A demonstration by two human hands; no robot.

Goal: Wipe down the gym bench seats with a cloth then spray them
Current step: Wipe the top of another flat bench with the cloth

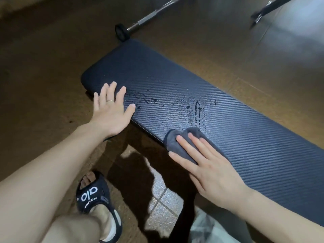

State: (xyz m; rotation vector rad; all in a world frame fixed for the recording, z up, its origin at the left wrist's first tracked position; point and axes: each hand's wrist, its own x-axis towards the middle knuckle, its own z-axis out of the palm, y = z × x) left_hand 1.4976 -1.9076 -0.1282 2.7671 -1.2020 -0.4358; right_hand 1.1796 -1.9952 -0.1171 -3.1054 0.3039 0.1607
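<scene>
Brown floor (43, 58) spreads beyond my hands; a barbell (140, 21) lies past my left. Pale tiles (161, 206) gleam below my right.

A long dark bench seat (219, 109) is stretching across the floor (43, 67). Wet drops (197, 109) are sitting on its ribbed top. A gray cloth (177, 142) is lying at its near edge.

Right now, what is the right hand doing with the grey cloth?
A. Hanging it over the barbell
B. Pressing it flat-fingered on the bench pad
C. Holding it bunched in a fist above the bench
B: the right hand lies with straight fingers on the grey cloth, which rests on the bench pad.
</scene>
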